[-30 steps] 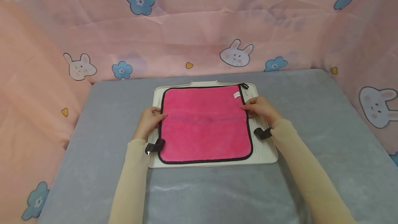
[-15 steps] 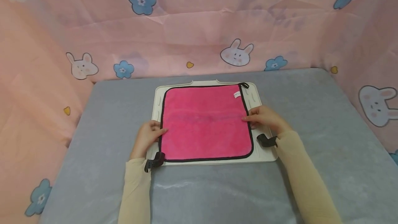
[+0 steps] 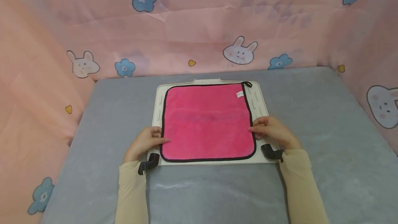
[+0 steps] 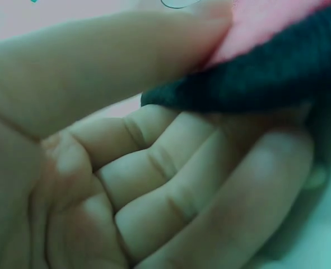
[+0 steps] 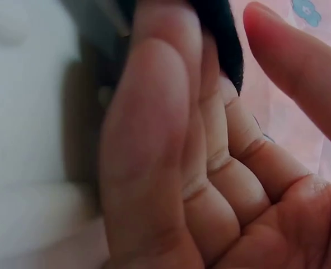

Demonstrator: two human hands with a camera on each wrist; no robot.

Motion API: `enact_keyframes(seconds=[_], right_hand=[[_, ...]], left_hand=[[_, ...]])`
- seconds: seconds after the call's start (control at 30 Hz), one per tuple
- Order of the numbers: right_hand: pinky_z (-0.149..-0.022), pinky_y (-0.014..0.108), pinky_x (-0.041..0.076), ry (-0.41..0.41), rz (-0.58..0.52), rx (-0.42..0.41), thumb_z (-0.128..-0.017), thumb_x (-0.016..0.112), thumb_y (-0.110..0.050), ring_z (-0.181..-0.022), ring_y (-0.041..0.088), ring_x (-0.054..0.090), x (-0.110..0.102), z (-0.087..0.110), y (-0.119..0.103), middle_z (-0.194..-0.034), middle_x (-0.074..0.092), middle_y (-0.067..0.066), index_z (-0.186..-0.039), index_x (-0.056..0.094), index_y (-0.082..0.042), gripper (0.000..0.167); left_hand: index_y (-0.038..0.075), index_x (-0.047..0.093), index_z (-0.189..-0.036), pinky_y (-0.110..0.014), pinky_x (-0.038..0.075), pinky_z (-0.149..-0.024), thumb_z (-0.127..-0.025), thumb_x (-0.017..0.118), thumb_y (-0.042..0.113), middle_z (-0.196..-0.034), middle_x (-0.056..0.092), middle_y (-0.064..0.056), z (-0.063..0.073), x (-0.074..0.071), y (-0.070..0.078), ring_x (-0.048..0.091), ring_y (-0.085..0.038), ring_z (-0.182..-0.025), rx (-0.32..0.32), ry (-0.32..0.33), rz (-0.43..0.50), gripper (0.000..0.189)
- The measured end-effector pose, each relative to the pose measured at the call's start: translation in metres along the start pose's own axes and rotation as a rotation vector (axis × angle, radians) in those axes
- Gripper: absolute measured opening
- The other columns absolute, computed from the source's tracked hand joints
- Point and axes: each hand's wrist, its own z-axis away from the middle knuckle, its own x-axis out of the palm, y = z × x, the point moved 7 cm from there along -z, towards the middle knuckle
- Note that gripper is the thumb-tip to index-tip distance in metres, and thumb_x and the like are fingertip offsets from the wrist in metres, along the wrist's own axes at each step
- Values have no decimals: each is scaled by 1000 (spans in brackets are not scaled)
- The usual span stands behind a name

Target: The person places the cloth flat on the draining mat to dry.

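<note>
A pink square cloth [image 3: 206, 122] with black edging lies spread over a cream plastic tray [image 3: 265, 108]; its hanging loop is at the far right corner. My left hand [image 3: 146, 143] pinches the cloth's left edge near the front, thumb above and fingers tucked beneath. In the left wrist view the black edging [image 4: 255, 84] runs between that thumb and the fingers. At the right edge, my right hand [image 3: 275, 131] has its fingers curled under the border, thumb over it. The right wrist view shows a small gap between thumb and edging [image 5: 224, 39].
The tray rests on a table covered in grey cloth [image 3: 211, 196]. A pink curtain [image 3: 186, 20] with rabbits and flowers stands behind and at both sides. Black camera mounts [image 3: 150, 163] are strapped at both wrists.
Both hands have moved along the cloth's side edges toward the front. The cloth and tray stay nearly in place, with the view shifting slightly.
</note>
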Motion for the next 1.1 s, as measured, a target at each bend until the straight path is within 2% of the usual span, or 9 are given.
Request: enact_keyframes(seconds=[0.13, 0.27, 0.5, 0.67, 0.8, 0.9, 1.1], right_hand=[[-61, 24, 50, -8, 1, -15, -87, 66, -9, -60, 10, 57, 2, 1, -2, -65, 62, 0, -92, 61, 11, 21], [-58, 24, 50, -7, -40, -23, -87, 64, -3, -57, 8, 56, 0, 2, -1, -63, 60, 0, -88, 60, 12, 16], [-57, 23, 52, -19, -81, -1, -87, 64, -3, -56, 7, 57, -2, 5, 3, -62, 60, -1, -84, 61, 9, 12], [-59, 24, 53, -27, -60, 0, -86, 67, -6, -58, 8, 58, 1, 6, 2, -63, 61, -1, -83, 61, 6, 14], [-58, 26, 53, -72, -33, -5, -85, 68, -8, -56, 10, 57, 6, 8, 2, -59, 55, 1, -72, 54, 5, 23], [-57, 26, 53, -107, -53, -6, -85, 68, -7, -54, 12, 56, 10, 9, 3, -57, 52, 2, -68, 48, 5, 29], [-57, 25, 52, -120, -112, -7, -86, 66, -4, -54, 10, 55, 7, 9, 10, -57, 53, 0, -69, 48, 0, 25]], left_hand=[[2, 50, -78, -23, 45, -58, -82, 72, 10, -57, 44, 4, 2, -2, -2, 48, -8, -54, -8, 5, 12, 24], [-2, 51, -84, -23, 49, -59, -82, 71, 6, -61, 52, 3, 4, -4, -5, 53, -7, -57, -21, 14, 44, 21], [1, 50, -80, -21, 45, -55, -82, 70, 5, -59, 52, 3, 7, -6, -3, 50, -7, -54, -29, -9, 37, 21], [2, 50, -79, -20, 46, -56, -82, 71, 5, -60, 50, 3, 8, -5, -2, 48, -6, -54, -34, -24, 50, 21], [2, 47, -80, -19, 47, -55, -81, 71, 4, -59, 46, 3, 8, -2, -4, 46, -5, -54, -48, -46, 88, 24], [2, 46, -81, -20, 49, -56, -81, 70, 3, -60, 47, 3, 7, -1, -6, 47, -5, -55, -50, -62, 120, 25], [-7, 52, -92, -24, 53, -62, -82, 68, 0, -67, 57, 0, 6, -2, -12, 57, -6, -61, -43, -106, 200, 20]])
